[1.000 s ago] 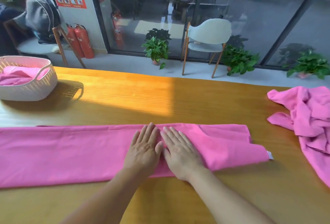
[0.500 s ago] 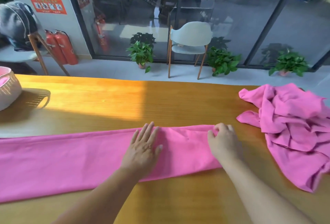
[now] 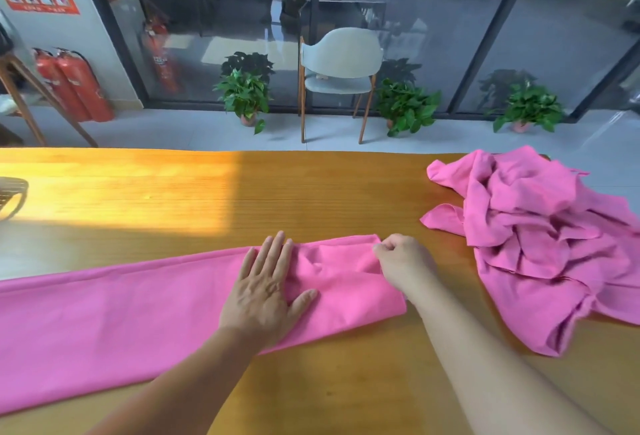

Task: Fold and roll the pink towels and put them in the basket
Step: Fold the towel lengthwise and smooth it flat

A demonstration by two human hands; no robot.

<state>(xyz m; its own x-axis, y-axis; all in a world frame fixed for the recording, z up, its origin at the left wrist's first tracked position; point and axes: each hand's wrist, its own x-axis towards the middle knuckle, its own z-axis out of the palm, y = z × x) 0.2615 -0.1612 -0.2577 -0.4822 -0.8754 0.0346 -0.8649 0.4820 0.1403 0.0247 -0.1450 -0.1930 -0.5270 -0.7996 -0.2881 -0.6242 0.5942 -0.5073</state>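
Observation:
A long pink towel (image 3: 121, 313), folded into a strip, lies across the wooden table (image 3: 311, 192) from the left edge to the middle. My left hand (image 3: 265, 292) rests flat on it, fingers spread, near its right end. My right hand (image 3: 403, 263) pinches the towel's right end at the far corner, where the cloth is bunched and wrinkled. A crumpled heap of pink towels (image 3: 540, 244) lies on the table to the right. The basket is out of view; only its shadow (image 3: 12, 197) shows at the left edge.
Beyond the table's far edge stand a grey chair (image 3: 341, 71), three potted plants (image 3: 244, 95) and red fire extinguishers (image 3: 74, 84) in front of glass doors. A wooden chair leg (image 3: 20, 102) shows at far left.
My right hand slid from beside the left hand to the towel's right end and took hold of it, bunching the cloth. The view turned right, so the basket left the frame.

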